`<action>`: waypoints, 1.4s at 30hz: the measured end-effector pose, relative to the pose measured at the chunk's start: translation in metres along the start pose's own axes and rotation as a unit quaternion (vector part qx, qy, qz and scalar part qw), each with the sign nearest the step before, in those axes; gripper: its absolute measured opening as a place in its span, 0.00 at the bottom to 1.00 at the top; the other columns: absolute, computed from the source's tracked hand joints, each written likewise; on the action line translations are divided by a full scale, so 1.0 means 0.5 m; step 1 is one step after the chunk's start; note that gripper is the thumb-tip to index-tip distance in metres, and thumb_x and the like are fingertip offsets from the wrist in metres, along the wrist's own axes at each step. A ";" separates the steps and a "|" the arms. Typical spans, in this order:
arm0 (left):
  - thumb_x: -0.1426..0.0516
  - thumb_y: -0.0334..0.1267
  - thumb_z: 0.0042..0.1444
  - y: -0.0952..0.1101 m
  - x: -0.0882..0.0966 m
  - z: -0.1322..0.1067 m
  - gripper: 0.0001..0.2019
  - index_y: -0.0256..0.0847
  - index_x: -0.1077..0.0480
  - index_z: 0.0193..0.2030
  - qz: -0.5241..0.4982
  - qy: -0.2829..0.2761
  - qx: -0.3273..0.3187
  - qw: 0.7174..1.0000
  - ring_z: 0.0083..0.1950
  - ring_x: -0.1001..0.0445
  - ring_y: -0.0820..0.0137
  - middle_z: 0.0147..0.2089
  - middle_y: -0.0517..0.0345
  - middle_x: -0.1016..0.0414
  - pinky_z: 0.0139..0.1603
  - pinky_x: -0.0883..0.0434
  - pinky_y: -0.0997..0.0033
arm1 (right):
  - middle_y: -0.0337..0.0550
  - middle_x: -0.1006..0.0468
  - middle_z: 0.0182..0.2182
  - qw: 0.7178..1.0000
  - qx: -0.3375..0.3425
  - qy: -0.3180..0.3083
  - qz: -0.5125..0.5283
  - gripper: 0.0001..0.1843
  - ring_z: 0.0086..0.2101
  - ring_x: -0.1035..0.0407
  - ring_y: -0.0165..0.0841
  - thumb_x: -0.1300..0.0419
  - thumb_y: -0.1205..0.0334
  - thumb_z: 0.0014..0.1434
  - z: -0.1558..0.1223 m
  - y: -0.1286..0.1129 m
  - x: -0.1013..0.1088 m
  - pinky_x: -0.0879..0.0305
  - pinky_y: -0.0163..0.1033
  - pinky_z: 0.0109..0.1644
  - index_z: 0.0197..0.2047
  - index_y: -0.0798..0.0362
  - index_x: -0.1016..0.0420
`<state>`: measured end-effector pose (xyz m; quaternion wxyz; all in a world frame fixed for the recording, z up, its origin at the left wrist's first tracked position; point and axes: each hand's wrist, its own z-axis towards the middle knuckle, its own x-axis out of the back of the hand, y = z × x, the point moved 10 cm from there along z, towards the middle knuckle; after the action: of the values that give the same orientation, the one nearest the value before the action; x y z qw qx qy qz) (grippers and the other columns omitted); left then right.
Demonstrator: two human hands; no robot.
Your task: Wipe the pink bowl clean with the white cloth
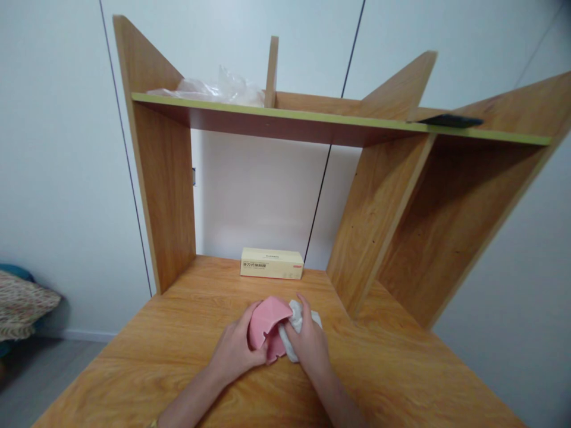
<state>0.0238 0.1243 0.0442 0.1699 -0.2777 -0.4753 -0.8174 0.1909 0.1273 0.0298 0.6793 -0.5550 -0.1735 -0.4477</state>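
Observation:
A pink faceted bowl-like piece [270, 315] with notches in its rim is tilted on its side above the desk, its opening facing down and toward me. My left hand [238, 348] is closed round its left side, thumb at the lower rim. In my right hand [307, 342] is a crumpled white tissue [316, 318], bunched against the right side of the pink piece. The fingertips of that hand are partly hidden behind the tissue and the rim.
A cream box of cling film [272, 264] stands at the back of the wooden desk [178, 345]. Above runs a shelf [312, 117] with upright dividers, a clear plastic bag [218, 89] and a flat black object [450, 121]. A patterned cloth [27, 303] is at far left.

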 end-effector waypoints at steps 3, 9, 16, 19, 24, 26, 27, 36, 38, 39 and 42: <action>0.43 0.43 0.44 -0.006 0.000 -0.001 0.33 0.41 0.45 0.59 0.027 -0.005 0.017 0.999 0.42 0.27 0.61 0.45 0.51 0.27 0.44 0.32 0.65 | 0.48 0.23 0.37 0.996 -0.001 -0.016 0.084 0.28 0.37 0.28 0.38 0.51 0.58 0.55 -0.001 0.005 -0.016 0.36 0.36 0.37 0.59 0.54 0.45; 0.44 0.51 0.47 -0.020 -0.003 -0.001 0.42 0.37 0.59 0.64 -0.024 -0.003 0.057 0.998 0.42 0.27 0.59 0.46 0.48 0.28 0.43 0.32 0.61 | 0.51 0.28 0.45 0.984 -0.001 0.040 0.176 0.28 0.45 0.32 0.35 0.55 0.56 0.56 -0.003 0.015 -0.013 0.38 0.36 0.46 0.59 0.56 0.46; 0.44 0.39 0.47 0.001 -0.003 -0.003 0.37 0.38 0.56 0.63 -0.071 0.028 0.006 0.997 0.51 0.32 0.62 0.55 0.46 0.35 0.51 0.35 0.63 | 0.49 0.25 0.41 0.988 0.002 0.046 0.147 0.29 0.40 0.30 0.36 0.53 0.54 0.55 -0.002 0.004 -0.005 0.35 0.36 0.41 0.59 0.56 0.45; 0.45 0.39 0.47 -0.009 0.002 0.000 0.34 0.39 0.52 0.61 -0.053 0.029 0.012 0.998 0.47 0.30 0.62 0.53 0.48 0.32 0.49 0.34 0.63 | 0.47 0.23 0.34 0.999 -0.013 0.029 0.020 0.30 0.34 0.28 0.39 0.50 0.54 0.54 -0.001 0.003 0.001 0.36 0.37 0.34 0.60 0.53 0.46; 0.46 0.40 0.47 -0.018 0.008 -0.001 0.32 0.37 0.48 0.60 -0.033 0.034 0.033 0.998 0.46 0.29 0.61 0.51 0.47 0.30 0.49 0.34 0.62 | 0.47 0.22 0.32 0.992 0.051 0.071 -0.093 0.32 0.32 0.27 0.39 0.47 0.57 0.53 -0.006 -0.026 0.026 0.38 0.36 0.32 0.60 0.53 0.48; 0.45 0.40 0.47 -0.019 0.008 -0.002 0.32 0.37 0.48 0.60 -0.031 0.035 0.039 0.998 0.46 0.29 0.61 0.48 0.48 0.29 0.48 0.33 0.63 | 0.47 0.22 0.32 0.990 0.063 0.078 -0.095 0.32 0.32 0.27 0.39 0.47 0.57 0.52 -0.008 -0.030 0.028 0.38 0.36 0.32 0.60 0.54 0.48; 0.45 0.40 0.47 -0.019 0.007 -0.002 0.32 0.38 0.48 0.60 -0.030 0.035 0.040 0.998 0.45 0.29 0.61 0.47 0.49 0.28 0.48 0.33 0.63 | 0.47 0.22 0.32 0.991 0.061 0.076 -0.092 0.32 0.32 0.27 0.39 0.47 0.57 0.53 -0.008 -0.029 0.027 0.38 0.36 0.32 0.61 0.54 0.48; 0.46 0.39 0.46 -0.034 0.010 0.000 0.33 0.39 0.47 0.60 0.016 0.030 0.074 0.997 0.42 0.28 0.60 0.47 0.49 0.28 0.44 0.32 0.62 | 0.47 0.23 0.38 0.997 0.048 0.066 -0.011 0.30 0.36 0.27 0.39 0.49 0.55 0.55 -0.015 -0.028 0.028 0.35 0.38 0.35 0.60 0.52 0.48; 0.46 0.39 0.45 -0.037 0.010 0.000 0.31 0.39 0.45 0.59 0.025 0.027 0.082 0.996 0.43 0.28 0.60 0.48 0.50 0.28 0.45 0.33 0.62 | 0.48 0.24 0.40 0.997 0.044 0.067 0.010 0.31 0.39 0.28 0.40 0.49 0.53 0.54 -0.016 -0.030 0.030 0.34 0.39 0.37 0.60 0.52 0.48; 0.46 0.38 0.45 -0.038 0.010 0.000 0.31 0.39 0.44 0.58 0.024 0.027 0.081 0.996 0.44 0.28 0.60 0.48 0.50 0.28 0.46 0.33 0.63 | 0.48 0.24 0.41 0.997 0.043 0.064 0.019 0.32 0.40 0.28 0.40 0.48 0.53 0.54 -0.016 -0.031 0.029 0.34 0.40 0.38 0.60 0.52 0.49; 0.47 0.38 0.46 -0.035 0.010 0.001 0.29 0.37 0.43 0.57 0.015 0.028 0.072 0.997 0.45 0.28 0.61 0.49 0.49 0.29 0.48 0.34 0.64 | 0.49 0.27 0.46 0.996 0.052 0.050 0.050 0.37 0.45 0.32 0.40 0.44 0.53 0.51 -0.016 -0.037 0.018 0.35 0.41 0.44 0.61 0.53 0.52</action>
<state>0.0105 0.1330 0.0356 0.2145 -0.2490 -0.5242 -0.7856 0.1792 0.1166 0.0449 0.7367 -0.5038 -0.1338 -0.4308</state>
